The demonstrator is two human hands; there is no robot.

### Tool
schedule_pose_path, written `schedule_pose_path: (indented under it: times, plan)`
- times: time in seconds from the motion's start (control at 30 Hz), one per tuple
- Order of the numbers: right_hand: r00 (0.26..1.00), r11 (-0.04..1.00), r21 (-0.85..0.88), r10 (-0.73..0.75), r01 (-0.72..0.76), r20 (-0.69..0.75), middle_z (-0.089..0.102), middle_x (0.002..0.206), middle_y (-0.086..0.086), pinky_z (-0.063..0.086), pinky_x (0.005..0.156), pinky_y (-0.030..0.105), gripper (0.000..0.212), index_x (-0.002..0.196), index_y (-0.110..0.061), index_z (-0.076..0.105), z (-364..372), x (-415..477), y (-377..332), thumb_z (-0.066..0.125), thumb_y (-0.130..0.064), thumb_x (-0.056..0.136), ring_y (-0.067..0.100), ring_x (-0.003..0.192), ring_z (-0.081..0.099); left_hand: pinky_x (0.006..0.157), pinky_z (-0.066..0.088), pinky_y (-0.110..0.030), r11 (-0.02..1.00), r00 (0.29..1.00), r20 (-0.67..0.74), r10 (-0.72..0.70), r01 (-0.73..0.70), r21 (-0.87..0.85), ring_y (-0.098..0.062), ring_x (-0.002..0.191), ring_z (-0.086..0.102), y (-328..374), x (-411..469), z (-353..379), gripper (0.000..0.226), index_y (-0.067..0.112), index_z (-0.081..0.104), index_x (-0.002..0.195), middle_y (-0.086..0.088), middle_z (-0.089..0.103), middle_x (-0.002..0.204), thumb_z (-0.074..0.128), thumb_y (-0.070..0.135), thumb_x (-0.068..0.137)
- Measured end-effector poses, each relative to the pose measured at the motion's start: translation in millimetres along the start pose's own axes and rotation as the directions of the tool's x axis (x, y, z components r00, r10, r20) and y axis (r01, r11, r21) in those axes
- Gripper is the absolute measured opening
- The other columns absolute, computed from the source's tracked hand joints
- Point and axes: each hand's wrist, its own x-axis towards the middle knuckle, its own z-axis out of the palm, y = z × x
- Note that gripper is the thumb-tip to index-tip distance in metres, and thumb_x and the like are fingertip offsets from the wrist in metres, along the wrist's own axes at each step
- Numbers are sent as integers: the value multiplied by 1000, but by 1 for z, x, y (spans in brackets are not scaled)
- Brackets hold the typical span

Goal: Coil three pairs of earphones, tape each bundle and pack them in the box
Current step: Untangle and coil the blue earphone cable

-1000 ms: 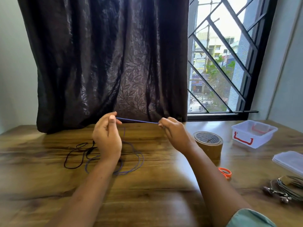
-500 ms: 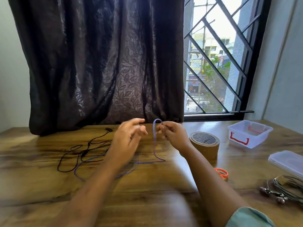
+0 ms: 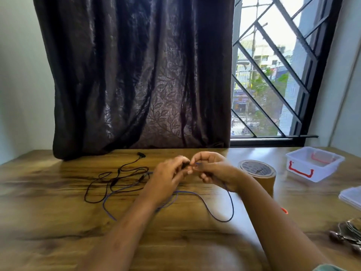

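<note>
- Blue thin earphone cable point(image 3: 203, 200), stretched taut between parted hands a second ago, now sags in a slack loop onto the middle of the wooden table point(image 3: 58, 222). The left hand point(image 3: 170, 173) and right hand point(image 3: 211, 169) have met fingertip to fingertip.
- Right fingers pinch the cable; blur hides whether the left fingers grip it.
- Probably the first turn of this coil; taping and boxing remain.
- Tangled black earphones point(image 3: 117, 173) lie toward the left edge, and a brown tape roll point(image 3: 257, 171) and a white plastic box with red handles point(image 3: 314, 163) toward the right edge.
- Behind hang a dark curtain point(image 3: 136, 75) and a grilled window point(image 3: 273, 75).
</note>
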Motion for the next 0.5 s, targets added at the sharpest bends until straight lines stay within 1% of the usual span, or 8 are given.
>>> schedule_pose_path:
  times: [0.07,0.1,0.17,0.23,0.3,0.37,0.4,0.5]
  plan:
    - [997,981,-193,-22,6,-78,63,68,2,37,38,14,16,87,-17,64,-4,-3,4,55,-5,94,5,41,45,63,46,-28,1000,1000,7,3,-3,-29,-5,70,57,2,-1,0,7,22,60,93,7,61,76,55,28,94]
    - [992,965,-264,-42,10,-117,64,69,1,33,36,14,14,90,-17,63,-7,-6,5,55,-7,94,5,40,41,61,45,-26,998,999,-10,-34,33,-62,-6,66,57,2,-1,-1,10,21,58,87,5,61,72,53,25,95]
    - [964,932,-363,-113,19,-239,62,65,0,27,35,13,18,87,-17,64,-15,-12,7,53,-6,95,6,40,37,60,48,-21,943,975,-40,-220,202,-265,-8,68,57,1,1,-4,20,16,54,80,2,63,73,46,17,98]
    - [894,913,-404,-221,49,-391,54,60,-1,24,36,11,29,81,-16,66,-28,-15,10,48,2,94,3,39,34,60,50,-25,724,900,56,-432,383,-574,-11,72,58,5,5,-6,25,11,51,79,-2,62,80,39,13,100]
    - [833,900,-429,-296,79,-468,46,54,-2,23,37,10,31,80,-15,67,-34,-11,11,45,1,95,0,37,33,57,50,-29,433,835,223,-503,467,-771,-15,63,59,15,7,-4,29,9,49,73,-7,59,77,38,16,99]
    - [806,837,-546,-351,42,-476,42,49,-6,28,41,15,31,78,-19,65,-29,-3,15,45,-6,98,2,38,35,52,49,-28,213,821,371,-435,494,-843,-17,53,58,29,7,-3,34,11,42,62,-8,57,67,44,28,92]
    - [804,766,-643,-386,6,-452,45,51,-5,33,46,20,29,79,-21,63,-25,1,20,45,-11,99,3,42,41,52,49,-27,153,822,431,-371,512,-845,-17,52,56,35,5,-3,36,13,40,60,-7,56,63,46,32,89]
    - [843,457,-877,-406,-147,-353,64,83,8,44,65,35,11,93,-24,50,-13,6,32,40,-22,99,30,77,60,55,49,-25,143,821,557,-124,571,-809,-12,49,51,50,2,-5,30,11,54,70,-3,52,58,50,29,93]
